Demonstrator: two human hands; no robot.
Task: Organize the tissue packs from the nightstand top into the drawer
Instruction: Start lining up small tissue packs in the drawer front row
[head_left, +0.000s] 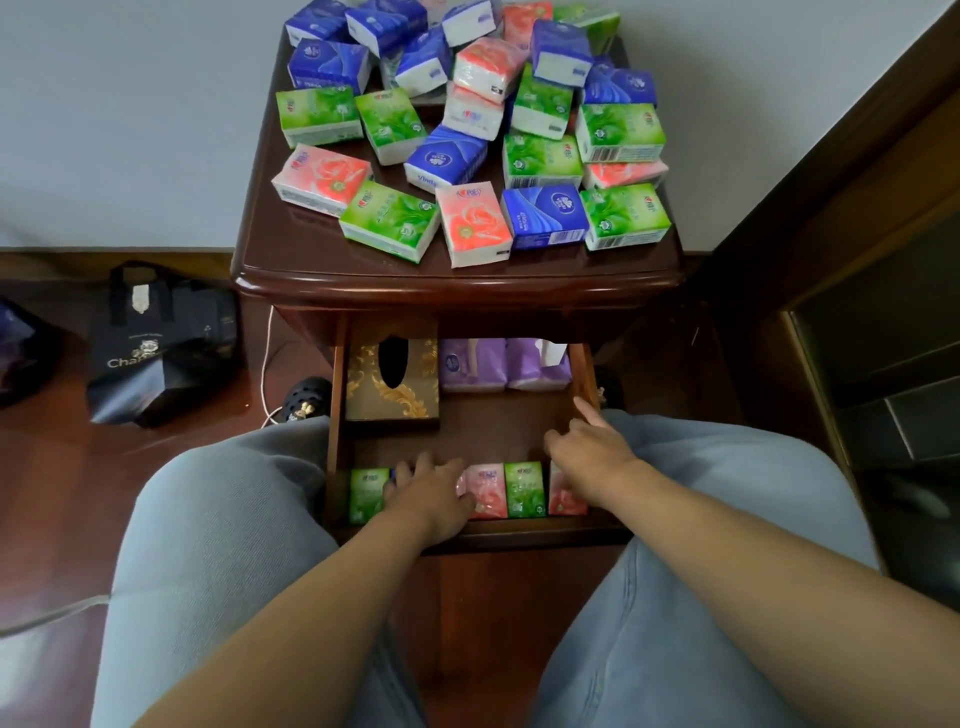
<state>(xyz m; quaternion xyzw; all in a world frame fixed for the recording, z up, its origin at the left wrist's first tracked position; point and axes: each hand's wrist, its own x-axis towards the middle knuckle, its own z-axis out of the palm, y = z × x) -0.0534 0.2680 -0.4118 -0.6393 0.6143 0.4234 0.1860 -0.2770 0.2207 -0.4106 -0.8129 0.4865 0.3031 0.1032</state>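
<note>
Green and pink tissue packs (524, 489) are lining the drawer (335, 415) at 6 o'clock, the left hand (434, 493) resting flat on them, the right hand (587, 441) hovering relaxed, empty.

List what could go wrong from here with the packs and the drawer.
1. The heap of packs on the nightstand is loose; pulling one may send others off the edge.
2. The row of packs stands on edge at the drawer front; the left hand could tip it.
3. The gold tissue box and purple packs limit space.
</note>
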